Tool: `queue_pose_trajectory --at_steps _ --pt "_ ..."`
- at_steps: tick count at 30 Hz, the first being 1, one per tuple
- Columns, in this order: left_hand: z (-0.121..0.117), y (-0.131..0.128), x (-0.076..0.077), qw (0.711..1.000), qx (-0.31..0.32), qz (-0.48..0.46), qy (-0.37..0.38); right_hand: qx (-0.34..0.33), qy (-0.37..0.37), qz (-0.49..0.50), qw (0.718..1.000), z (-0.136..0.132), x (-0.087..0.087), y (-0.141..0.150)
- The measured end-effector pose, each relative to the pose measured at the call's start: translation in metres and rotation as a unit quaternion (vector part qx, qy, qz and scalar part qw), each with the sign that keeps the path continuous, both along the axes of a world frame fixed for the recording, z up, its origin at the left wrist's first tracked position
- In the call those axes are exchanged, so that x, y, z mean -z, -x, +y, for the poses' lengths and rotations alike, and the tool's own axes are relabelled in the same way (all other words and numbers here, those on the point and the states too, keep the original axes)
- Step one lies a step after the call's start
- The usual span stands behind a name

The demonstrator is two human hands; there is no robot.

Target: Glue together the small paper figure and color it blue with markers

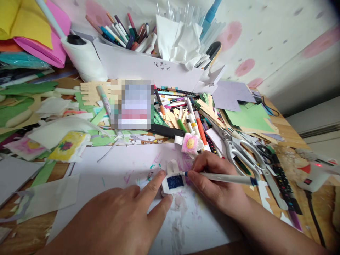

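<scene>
A small white padded paper piece lies on the white sheet. It bears a dark blue filled rectangle and a loop at its top. The outstretched index finger and thumb of my left hand touch its left side, spread apart, steadying it against the sheet. My right hand is closed around a white-barrelled marker with blue ends. The marker's tip meets the top right edge of the piece. Just beyond lies a small pink padded piece with a yellow centre.
The white sheet has coloured smudges. Scissors and loose markers lie at the right and back. A yellow padded piece rests at left among paper scraps. A white box of pens and a thread spool stand behind.
</scene>
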State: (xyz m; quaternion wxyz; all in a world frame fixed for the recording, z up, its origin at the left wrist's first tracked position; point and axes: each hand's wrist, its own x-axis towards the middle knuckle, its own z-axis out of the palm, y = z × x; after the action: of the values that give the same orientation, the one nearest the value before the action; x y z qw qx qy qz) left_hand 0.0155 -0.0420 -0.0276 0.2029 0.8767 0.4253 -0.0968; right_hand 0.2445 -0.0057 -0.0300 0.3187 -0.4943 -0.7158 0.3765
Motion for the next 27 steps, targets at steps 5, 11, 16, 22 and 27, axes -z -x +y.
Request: queue_pose_trajectory --at_steps 5,11,16,22,27 --pt "0.002 -0.001 0.001 0.999 0.03 0.033 -0.015 0.014 0.01 0.039 0.999 0.001 0.0 -0.002" --pt "0.001 -0.005 -0.006 0.999 0.018 0.037 -0.014 0.003 0.011 -0.003 1.0 0.0 -0.002 -0.003" --pt "-0.002 -0.001 -0.002 1.0 0.001 0.005 -0.022 0.008 -0.002 -0.012 1.0 0.0 -0.001 -0.001" --pt "-0.002 0.003 0.008 0.999 0.026 0.013 -0.023 0.002 -0.001 0.001 1.0 0.0 0.001 0.002" --pt "-0.003 0.003 0.006 1.0 0.011 0.011 -0.016 0.03 -0.013 0.033 0.999 0.0 0.0 0.001"
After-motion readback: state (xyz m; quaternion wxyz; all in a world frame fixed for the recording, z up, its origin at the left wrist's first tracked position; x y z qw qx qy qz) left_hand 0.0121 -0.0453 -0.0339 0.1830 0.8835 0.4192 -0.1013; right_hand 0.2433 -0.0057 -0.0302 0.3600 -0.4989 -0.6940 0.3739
